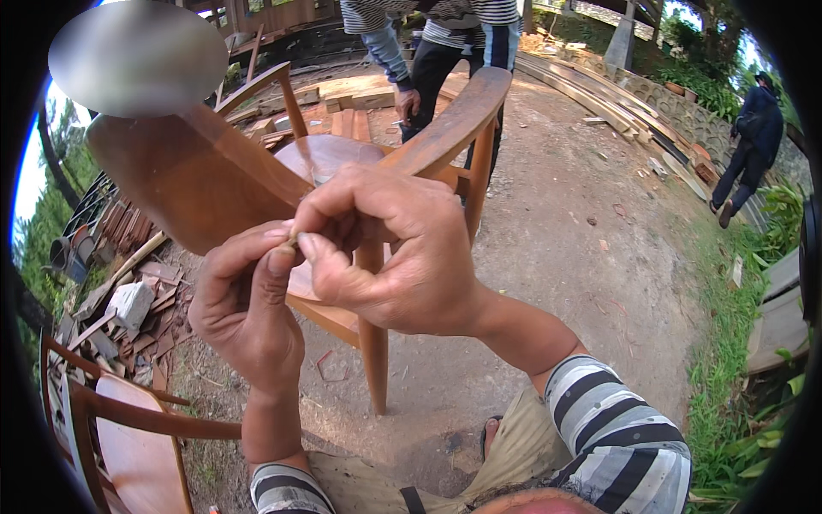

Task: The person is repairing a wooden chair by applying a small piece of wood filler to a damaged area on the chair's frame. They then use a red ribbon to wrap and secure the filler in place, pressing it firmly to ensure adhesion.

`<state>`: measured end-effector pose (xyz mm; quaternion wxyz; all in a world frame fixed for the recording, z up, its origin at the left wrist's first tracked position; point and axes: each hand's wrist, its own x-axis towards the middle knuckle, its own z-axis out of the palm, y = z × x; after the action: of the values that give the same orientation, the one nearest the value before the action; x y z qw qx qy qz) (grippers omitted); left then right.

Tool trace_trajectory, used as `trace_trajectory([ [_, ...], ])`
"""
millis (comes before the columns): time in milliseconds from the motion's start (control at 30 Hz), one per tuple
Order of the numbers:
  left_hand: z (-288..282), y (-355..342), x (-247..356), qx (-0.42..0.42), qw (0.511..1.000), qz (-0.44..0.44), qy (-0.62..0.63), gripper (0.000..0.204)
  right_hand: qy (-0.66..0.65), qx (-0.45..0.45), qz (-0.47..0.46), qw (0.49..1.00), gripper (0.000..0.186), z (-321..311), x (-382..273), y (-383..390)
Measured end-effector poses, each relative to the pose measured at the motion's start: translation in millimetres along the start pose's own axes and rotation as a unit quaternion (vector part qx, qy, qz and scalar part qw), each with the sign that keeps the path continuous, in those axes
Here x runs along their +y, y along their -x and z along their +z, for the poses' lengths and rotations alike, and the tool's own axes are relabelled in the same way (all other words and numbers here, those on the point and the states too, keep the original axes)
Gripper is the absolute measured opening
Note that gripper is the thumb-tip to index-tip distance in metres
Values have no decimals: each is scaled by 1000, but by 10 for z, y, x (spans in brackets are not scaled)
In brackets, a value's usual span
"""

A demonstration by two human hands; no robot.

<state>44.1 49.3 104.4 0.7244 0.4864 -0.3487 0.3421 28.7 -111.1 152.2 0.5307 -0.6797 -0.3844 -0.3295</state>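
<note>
My left hand (pixel 244 304) and my right hand (pixel 398 253) meet at the fingertips, pinched together on a tiny brownish object (pixel 291 242) too small to make out. Both hands are in front of a wooden armchair (pixel 175 176), which has a broad brown back panel, a curved armrest (pixel 449 120) and round legs (pixel 374 368). My hands partly hide the seat and the near leg of the chair.
A second wooden chair (pixel 137 463) is at lower left. Scrap wood (pixel 145 300) lies on the left, long planks (pixel 582 94) at upper right. A person in a striped top (pixel 428 77) stands behind the armchair; another person (pixel 749 137) is on the right beside grass (pixel 719 403).
</note>
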Motion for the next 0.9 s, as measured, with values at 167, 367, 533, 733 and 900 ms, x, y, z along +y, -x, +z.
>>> trace_trajectory([
  [167, -195, -75, 57, 7, 989, -113, 100, 17, -192, 9, 162, 968, 8, 83, -27, -3],
  [367, -216, -58, 86, -5, 991, -112, 77, 18, 32, -16, -7, 999, 6, 39, -29, -3],
  [533, -249, -25, 103, -24, 997, -51, 45, 15, 156, -12, -100, 983, 10, 113, -173, -13],
  [733, -258, -73, 212, -60, 996, 33, -57, 16, 174, -2, -131, 976, 12, 167, -192, 3],
  [900, -186, -51, 225, -70, 985, 81, -133, 17, 196, 1, -197, 961, 15, 51, -120, -8],
])
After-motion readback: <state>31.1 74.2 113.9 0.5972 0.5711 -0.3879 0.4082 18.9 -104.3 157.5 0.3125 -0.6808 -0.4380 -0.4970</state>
